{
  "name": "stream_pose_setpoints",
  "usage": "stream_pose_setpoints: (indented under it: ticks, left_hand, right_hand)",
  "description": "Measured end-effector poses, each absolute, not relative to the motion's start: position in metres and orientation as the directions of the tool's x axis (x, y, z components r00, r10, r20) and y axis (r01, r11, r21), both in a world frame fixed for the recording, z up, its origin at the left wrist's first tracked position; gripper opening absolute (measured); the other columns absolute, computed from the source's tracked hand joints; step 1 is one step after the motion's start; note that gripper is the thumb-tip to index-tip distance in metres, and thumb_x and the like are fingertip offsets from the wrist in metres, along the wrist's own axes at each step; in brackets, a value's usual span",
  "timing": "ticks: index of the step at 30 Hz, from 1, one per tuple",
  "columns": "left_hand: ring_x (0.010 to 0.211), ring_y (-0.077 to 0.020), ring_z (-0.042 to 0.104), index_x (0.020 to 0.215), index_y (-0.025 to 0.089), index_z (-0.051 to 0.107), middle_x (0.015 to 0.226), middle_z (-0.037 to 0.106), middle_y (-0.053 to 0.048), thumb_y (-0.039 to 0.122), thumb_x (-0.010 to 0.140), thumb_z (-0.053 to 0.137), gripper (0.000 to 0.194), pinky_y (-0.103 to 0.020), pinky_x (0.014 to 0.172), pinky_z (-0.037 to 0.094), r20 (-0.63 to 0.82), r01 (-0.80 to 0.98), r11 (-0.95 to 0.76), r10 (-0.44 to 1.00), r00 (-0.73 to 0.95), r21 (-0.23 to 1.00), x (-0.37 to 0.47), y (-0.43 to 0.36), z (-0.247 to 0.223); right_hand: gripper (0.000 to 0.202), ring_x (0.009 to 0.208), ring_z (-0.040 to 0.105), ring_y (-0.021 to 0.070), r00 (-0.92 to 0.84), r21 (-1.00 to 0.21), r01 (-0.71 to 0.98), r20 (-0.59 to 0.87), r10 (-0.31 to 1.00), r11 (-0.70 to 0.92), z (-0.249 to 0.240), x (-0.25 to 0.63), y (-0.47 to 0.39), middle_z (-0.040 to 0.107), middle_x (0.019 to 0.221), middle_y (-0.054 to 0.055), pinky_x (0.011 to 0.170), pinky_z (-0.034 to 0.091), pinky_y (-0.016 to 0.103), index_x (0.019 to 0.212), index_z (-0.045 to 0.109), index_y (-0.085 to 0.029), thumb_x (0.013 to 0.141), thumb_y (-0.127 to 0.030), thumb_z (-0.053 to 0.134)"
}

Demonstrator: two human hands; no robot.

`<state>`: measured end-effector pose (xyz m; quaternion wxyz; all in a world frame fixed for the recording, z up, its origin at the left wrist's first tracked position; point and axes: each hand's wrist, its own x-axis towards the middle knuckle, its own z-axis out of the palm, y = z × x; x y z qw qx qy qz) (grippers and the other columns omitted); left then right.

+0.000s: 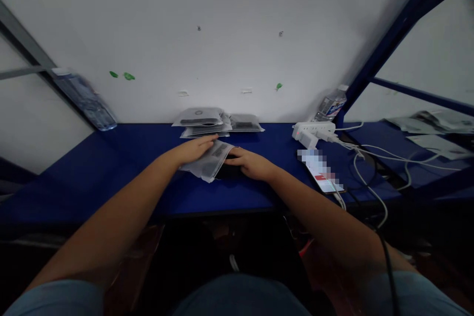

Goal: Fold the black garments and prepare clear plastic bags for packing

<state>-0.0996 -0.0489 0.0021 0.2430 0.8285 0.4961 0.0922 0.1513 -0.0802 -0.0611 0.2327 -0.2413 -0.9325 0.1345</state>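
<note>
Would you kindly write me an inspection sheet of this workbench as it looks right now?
Surface: blue bench top, against a white wall.
Job's things: clear plastic packet with a printed label, lying flat; a dark item beside it, partly covered.
Clutter: stack of similar packets at the wall; phone; water bottle at right; another bottle leaning at left.
Hands: left hand flat on the packet; right hand on the dark item.
Cables: white power strip with white cables trailing off the edge.
Surroundings: blue rack frame; more packets on the neighbouring bench.
</note>
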Motion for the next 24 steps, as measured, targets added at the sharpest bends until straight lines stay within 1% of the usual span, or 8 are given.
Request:
stream_pose_setpoints:
  ticks: [1,3,6,8,11,15,19,24]
  left_hand:
    - [0.147,-0.0213,0.036,0.153,0.025,0.038,0.160,0.037,0.000,0.045,0.100,0.027,0.058,-0.039,0.122,0.025,-0.095,0.775,-0.392,0.862,0.497,0.496,-0.097,-0.047,-0.007]
    - [0.149,-0.0206,0.032,0.155,0.026,0.034,0.162,0.033,0.001,0.052,0.100,0.024,0.061,-0.038,0.122,0.024,-0.079,0.765,-0.391,0.865,0.495,0.512,-0.097,-0.044,-0.024]
    - [0.151,-0.0191,0.025,0.158,0.027,0.026,0.165,0.023,0.001,0.055,0.100,0.020,0.065,-0.037,0.123,0.022,-0.058,0.757,-0.382,0.875,0.481,0.530,-0.100,-0.043,-0.042]
    - [0.152,-0.0191,0.023,0.159,0.025,0.024,0.165,0.021,-0.001,0.055,0.101,0.018,0.065,-0.038,0.123,0.021,-0.061,0.768,-0.384,0.876,0.478,0.512,-0.101,-0.042,-0.048]
    - [0.152,-0.0193,0.022,0.158,0.020,0.025,0.165,0.022,-0.004,0.052,0.101,0.016,0.066,-0.037,0.123,0.020,-0.050,0.796,-0.412,0.875,0.481,0.444,-0.098,-0.041,-0.052]
    - [0.152,-0.0207,0.022,0.157,0.017,0.026,0.165,0.021,-0.007,0.049,0.101,0.015,0.065,-0.038,0.123,0.020,-0.029,0.830,-0.452,0.873,0.487,0.328,-0.094,-0.037,-0.060]
    - [0.152,-0.0222,0.020,0.156,0.011,0.026,0.165,0.021,-0.012,0.045,0.102,0.017,0.065,-0.040,0.123,0.020,-0.011,0.840,-0.484,0.865,0.501,0.246,-0.093,-0.035,-0.068]
    - [0.153,-0.0233,0.018,0.156,0.004,0.025,0.164,0.021,-0.016,0.042,0.102,0.017,0.066,-0.038,0.123,0.019,0.012,0.839,-0.511,0.855,0.518,0.189,-0.090,-0.037,-0.071]
  right_hand:
    - [0.085,0.148,0.033,0.0195,-0.778,-0.371,0.386,0.360,0.514,0.844,-0.061,0.151,-0.080,0.041,0.158,0.004,0.122,0.021,0.049,0.142,0.055,-0.028,0.069,0.011,0.038]
    - [0.087,0.148,0.032,0.0190,-0.779,-0.390,0.391,0.342,0.526,0.833,-0.059,0.152,-0.081,0.042,0.158,0.002,0.122,0.020,0.051,0.142,0.055,-0.032,0.069,0.012,0.037]
    - [0.087,0.148,0.033,0.0184,-0.766,-0.412,0.423,0.314,0.562,0.807,-0.057,0.156,-0.085,0.044,0.157,-0.002,0.122,0.022,0.052,0.140,0.056,-0.036,0.069,0.012,0.037]
    - [0.086,0.148,0.032,0.0186,-0.751,-0.417,0.456,0.293,0.592,0.786,-0.055,0.162,-0.089,0.045,0.155,-0.003,0.122,0.021,0.053,0.138,0.058,-0.037,0.070,0.011,0.037]
    - [0.083,0.148,0.033,0.0188,-0.729,-0.424,0.501,0.262,0.632,0.754,-0.053,0.173,-0.093,0.048,0.152,-0.003,0.122,0.023,0.052,0.136,0.060,-0.036,0.070,0.011,0.039]
    - [0.078,0.147,0.036,0.0176,-0.702,-0.445,0.528,0.251,0.667,0.723,-0.050,0.185,-0.091,0.051,0.150,-0.003,0.122,0.030,0.048,0.132,0.063,-0.033,0.072,0.010,0.039]
    - [0.078,0.146,0.037,0.0171,-0.699,-0.475,0.514,0.252,0.670,0.714,-0.049,0.191,-0.088,0.053,0.147,-0.003,0.122,0.030,0.046,0.132,0.064,-0.031,0.070,0.010,0.038]
    - [0.081,0.146,0.036,0.0167,-0.666,-0.488,0.547,0.239,0.707,0.680,-0.046,0.202,-0.088,0.053,0.147,-0.006,0.123,0.029,0.046,0.133,0.063,-0.033,0.068,0.009,0.037]
